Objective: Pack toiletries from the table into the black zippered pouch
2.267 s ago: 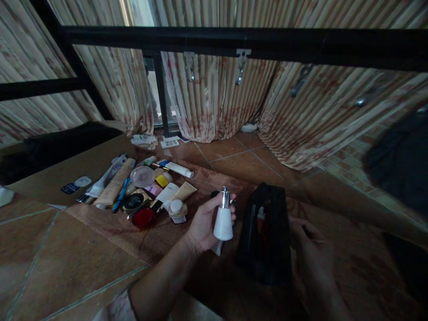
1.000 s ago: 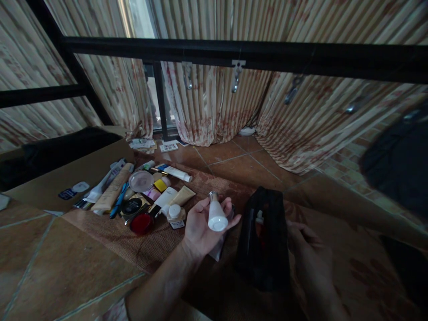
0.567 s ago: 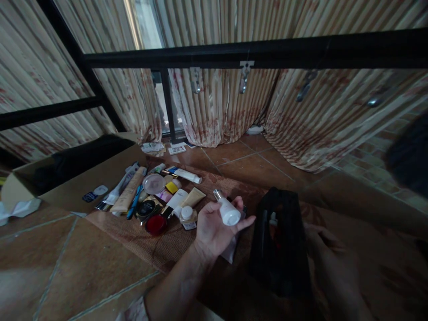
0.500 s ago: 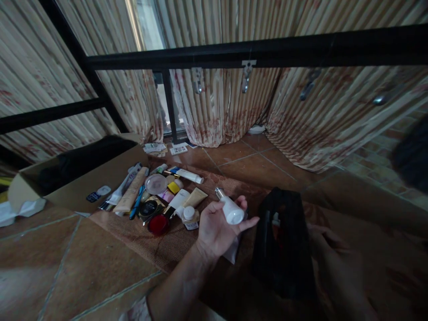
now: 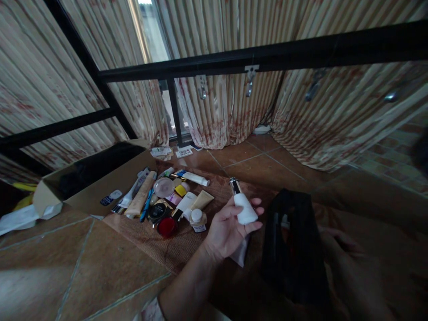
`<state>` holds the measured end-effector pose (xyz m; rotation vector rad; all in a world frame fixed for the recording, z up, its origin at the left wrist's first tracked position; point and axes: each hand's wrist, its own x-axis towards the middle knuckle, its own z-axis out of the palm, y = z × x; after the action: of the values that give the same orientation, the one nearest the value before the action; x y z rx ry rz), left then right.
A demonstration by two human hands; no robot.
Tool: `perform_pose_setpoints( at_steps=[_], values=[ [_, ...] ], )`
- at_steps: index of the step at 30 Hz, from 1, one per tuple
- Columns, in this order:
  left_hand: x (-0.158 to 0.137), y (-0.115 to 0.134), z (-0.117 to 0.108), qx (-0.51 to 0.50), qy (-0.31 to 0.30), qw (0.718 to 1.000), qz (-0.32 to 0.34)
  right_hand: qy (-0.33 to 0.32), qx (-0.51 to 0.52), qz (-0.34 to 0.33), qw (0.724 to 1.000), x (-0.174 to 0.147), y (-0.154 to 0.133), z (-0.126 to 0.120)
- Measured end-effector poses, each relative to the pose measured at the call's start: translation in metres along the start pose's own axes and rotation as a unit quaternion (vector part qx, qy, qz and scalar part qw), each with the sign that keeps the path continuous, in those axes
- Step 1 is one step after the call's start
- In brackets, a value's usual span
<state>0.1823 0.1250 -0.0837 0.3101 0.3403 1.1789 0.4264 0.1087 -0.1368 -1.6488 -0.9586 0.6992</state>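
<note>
The left hand [image 5: 227, 231] clasps a silver-topped white conical bottle [image 5: 246, 209] outside a part-filled black fabric bag [image 5: 297, 263], the right hand [image 5: 346, 254] unclear in grip.

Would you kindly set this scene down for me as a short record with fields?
Left hand: holds a white bottle, tilted, silver top uppermost
Right hand: beside the black bag; too dim to tell whether it grips
Bag opening: a pale-topped item shows inside
On the brown mat: cosmetics, including a red round item, a white-capped jar and a blue-and-white tube
Image left: cardboard box with something black inside
Background: striped curtains behind a black rail
</note>
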Motion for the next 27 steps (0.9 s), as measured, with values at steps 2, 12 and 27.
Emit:
perform_pose_setpoints(
  at_steps=[2,12,27],
  values=[
    [0.001,0.0,0.0,0.017,0.0,1.0,0.003,-0.016,-0.002,0.033,0.999,0.001,-0.002,0.0],
    [0.005,0.0,0.002,0.066,0.077,0.995,0.007,-0.063,0.072,0.008,0.995,-0.007,-0.017,0.007],
    [0.005,-0.003,0.002,0.114,0.089,0.989,0.023,-0.048,0.055,-0.066,0.995,-0.01,-0.027,0.008]
  ],
)
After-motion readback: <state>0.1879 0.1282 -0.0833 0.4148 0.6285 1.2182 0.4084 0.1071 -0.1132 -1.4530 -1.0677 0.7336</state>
